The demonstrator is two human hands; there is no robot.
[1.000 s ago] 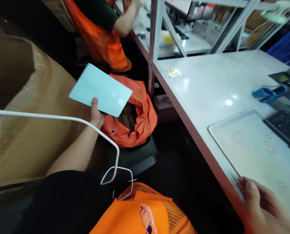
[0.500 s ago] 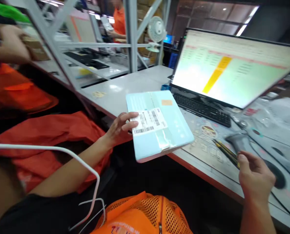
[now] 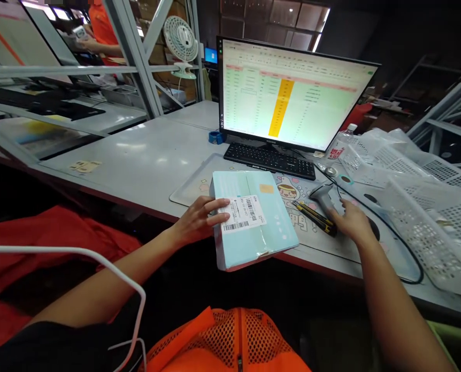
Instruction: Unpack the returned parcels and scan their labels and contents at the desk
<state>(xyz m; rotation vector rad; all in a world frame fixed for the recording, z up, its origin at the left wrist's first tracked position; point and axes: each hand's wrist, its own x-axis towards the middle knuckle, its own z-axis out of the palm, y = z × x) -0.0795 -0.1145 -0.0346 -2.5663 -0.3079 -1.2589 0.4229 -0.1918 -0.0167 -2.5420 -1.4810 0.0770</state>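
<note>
Box (image 3: 275, 223), pale blue with a white label (image 3: 246, 212) on top, held over the front edge of the table (image 3: 137, 165), partly above the printed mat (image 3: 194, 185). Clamped along its left side in the left hand (image 3: 197, 219), fingers over the top. Right hand (image 3: 352, 222) at the handle of a grey scanner (image 3: 322, 195), fingers partly curled; impossible to tell whether closed on it. Just beside the scanner, a yellow-and-black cutter (image 3: 314, 218). Beyond the box, a keyboard (image 3: 269, 159) and a lit monitor (image 3: 257, 106).

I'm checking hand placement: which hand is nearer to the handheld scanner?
Right. The right hand is at the near end of the handheld scanner; the left hand is farther off, leftward, holding the light-blue box.
</note>
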